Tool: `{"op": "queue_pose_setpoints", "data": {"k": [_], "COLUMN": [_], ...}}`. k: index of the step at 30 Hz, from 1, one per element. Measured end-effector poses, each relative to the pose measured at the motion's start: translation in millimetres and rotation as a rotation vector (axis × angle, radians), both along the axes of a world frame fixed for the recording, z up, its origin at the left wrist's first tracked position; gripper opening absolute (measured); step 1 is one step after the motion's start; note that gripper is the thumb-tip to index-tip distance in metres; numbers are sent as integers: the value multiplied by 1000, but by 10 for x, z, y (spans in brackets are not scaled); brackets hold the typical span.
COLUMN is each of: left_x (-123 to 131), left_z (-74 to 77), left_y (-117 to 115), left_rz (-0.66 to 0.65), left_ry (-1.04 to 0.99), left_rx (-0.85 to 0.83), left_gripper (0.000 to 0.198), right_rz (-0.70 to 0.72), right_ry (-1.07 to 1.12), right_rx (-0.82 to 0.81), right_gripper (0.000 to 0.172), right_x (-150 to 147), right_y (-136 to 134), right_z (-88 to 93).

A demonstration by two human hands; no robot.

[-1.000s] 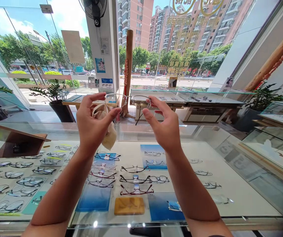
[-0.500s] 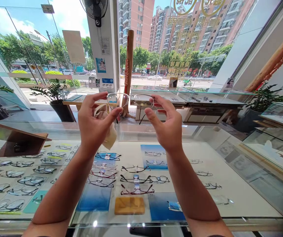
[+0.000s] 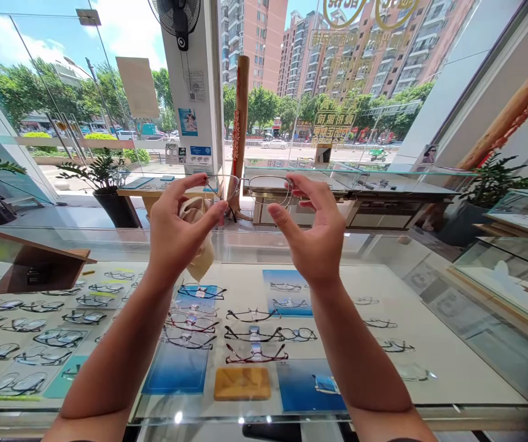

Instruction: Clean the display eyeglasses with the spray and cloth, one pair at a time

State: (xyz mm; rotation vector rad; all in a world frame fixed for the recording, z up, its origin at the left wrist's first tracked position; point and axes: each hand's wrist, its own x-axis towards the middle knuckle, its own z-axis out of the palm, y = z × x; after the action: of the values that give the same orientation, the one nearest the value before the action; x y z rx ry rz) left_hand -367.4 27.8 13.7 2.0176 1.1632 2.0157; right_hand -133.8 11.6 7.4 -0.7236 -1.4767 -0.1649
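Both hands hold up a pair of thin metal-rimmed eyeglasses above the glass counter, lenses facing me. My left hand pinches the left rim between thumb and fingers. A cream cleaning cloth with a zigzag edge is tucked in that same hand and hangs below the palm. With thumb and index finger, my right hand grips the right side of the frame. Its other fingers are curled behind and partly hidden.
Under the glass top of the display counter lie several rows of eyeglass frames, blue cards and a yellow-brown case. A wooden stand is at the left. Beyond are more showcases, potted plants and a wooden post.
The eyeglasses have tilted slightly, so their lenses and temples show at a different angle. Both hands have shifted a little to the right, and the cloth hangs slightly differently.
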Motion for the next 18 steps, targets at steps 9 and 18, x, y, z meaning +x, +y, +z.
{"op": "queue_pose_setpoints", "data": {"k": [9, 18], "left_x": [41, 77], "left_z": [-32, -106], "left_y": [59, 40], "left_rz": [-27, 124], "left_ry": [9, -3], "left_rx": [95, 281], "left_gripper": [57, 63], "right_rz": [-7, 83], "right_ry": [-36, -39], "right_rx": [40, -111], "right_gripper": [43, 59], "right_x": [-22, -2], "right_y": [-10, 77], "right_z": [3, -63]}}
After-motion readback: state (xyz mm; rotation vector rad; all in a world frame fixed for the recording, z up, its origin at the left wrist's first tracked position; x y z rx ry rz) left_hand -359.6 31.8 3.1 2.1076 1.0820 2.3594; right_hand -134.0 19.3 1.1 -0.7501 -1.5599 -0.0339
